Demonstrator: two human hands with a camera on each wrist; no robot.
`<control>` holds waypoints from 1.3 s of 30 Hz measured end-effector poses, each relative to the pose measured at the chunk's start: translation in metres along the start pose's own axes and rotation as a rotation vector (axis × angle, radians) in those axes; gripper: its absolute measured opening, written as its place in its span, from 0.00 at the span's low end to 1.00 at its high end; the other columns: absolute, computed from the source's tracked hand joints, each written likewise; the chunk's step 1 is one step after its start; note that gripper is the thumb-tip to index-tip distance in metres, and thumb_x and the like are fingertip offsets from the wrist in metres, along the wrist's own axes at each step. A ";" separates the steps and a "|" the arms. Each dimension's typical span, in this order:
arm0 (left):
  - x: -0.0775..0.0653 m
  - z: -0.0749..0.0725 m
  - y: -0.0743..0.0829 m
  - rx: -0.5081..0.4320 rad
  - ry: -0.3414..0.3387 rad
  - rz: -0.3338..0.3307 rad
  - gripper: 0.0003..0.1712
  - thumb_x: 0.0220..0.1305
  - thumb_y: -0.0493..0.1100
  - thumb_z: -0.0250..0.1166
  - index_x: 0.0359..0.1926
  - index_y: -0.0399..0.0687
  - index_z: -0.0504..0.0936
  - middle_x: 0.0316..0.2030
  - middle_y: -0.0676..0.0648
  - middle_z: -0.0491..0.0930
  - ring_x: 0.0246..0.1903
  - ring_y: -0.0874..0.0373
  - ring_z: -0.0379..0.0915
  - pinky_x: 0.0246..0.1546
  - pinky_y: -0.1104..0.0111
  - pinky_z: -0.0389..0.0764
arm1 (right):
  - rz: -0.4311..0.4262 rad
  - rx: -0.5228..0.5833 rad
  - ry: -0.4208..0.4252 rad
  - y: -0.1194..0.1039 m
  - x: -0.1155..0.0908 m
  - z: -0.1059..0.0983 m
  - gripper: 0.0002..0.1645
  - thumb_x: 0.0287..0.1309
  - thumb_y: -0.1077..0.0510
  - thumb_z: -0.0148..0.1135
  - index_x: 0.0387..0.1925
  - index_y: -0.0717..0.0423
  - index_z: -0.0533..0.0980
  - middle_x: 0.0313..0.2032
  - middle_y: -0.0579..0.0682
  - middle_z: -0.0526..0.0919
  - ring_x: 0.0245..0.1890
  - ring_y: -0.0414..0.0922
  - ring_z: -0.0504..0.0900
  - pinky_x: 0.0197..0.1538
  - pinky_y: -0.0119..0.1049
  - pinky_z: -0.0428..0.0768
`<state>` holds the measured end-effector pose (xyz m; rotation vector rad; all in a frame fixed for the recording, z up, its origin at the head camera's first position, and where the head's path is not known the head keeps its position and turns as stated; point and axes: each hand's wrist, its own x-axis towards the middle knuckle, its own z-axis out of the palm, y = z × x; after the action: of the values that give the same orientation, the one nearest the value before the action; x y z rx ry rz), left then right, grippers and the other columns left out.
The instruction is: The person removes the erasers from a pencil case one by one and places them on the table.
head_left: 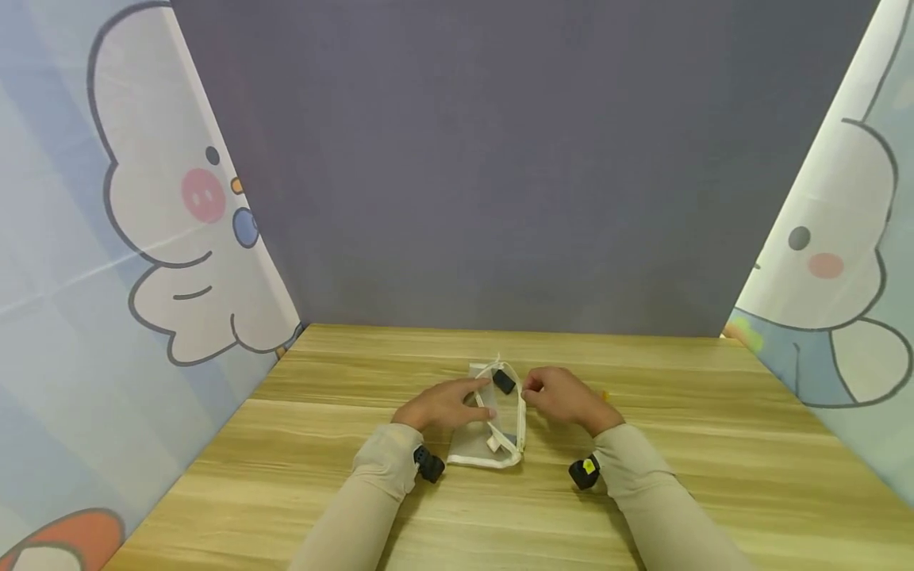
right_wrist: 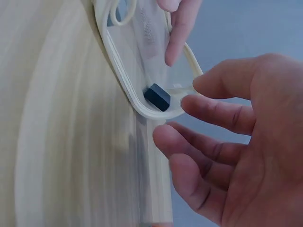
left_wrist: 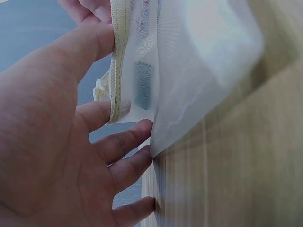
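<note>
Mesh pouch (head_left: 467, 446), lower centre.
My spread left hand (head_left: 443, 402) is bracing one edge (left_wrist: 118, 61), my right hand (head_left: 564, 394) pinching the opposite edge (head_left: 521, 424), apparently parting them.

At frame centre, a translucent white mesh pouch (head_left: 469, 442) has cream edging (left_wrist: 118, 61); a small rectangular block (head_left: 504, 381) is black. Below, the yellow wooden tabletop (head_left: 250, 492) is streaked brown.

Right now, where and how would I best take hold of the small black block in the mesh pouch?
I'd likely grip the small black block by its two long sides, coming from above and your right through the open mouth of the mesh zipper pouch: the block is oblong, lies near the mouth's far end, and shows uncovered there.
</note>
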<state>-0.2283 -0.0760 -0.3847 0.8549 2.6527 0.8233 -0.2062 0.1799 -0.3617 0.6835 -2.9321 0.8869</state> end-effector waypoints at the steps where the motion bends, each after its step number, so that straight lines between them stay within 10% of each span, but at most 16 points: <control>1: -0.001 -0.001 0.000 0.003 0.002 -0.001 0.44 0.67 0.67 0.60 0.78 0.56 0.61 0.73 0.51 0.62 0.71 0.52 0.58 0.67 0.54 0.65 | 0.003 -0.005 0.003 -0.002 0.002 0.001 0.07 0.68 0.58 0.59 0.34 0.51 0.81 0.32 0.42 0.82 0.29 0.40 0.76 0.36 0.41 0.77; 39: 0.009 0.006 0.006 0.040 0.029 0.001 0.38 0.74 0.64 0.53 0.78 0.56 0.60 0.72 0.51 0.65 0.66 0.51 0.67 0.63 0.53 0.70 | 0.146 -0.110 -0.072 -0.004 0.025 0.002 0.18 0.67 0.50 0.64 0.52 0.56 0.80 0.39 0.49 0.83 0.30 0.41 0.80 0.36 0.44 0.80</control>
<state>-0.2304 -0.0645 -0.3868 0.8601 2.7030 0.7918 -0.2268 0.1660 -0.3581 0.5122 -3.1004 0.7165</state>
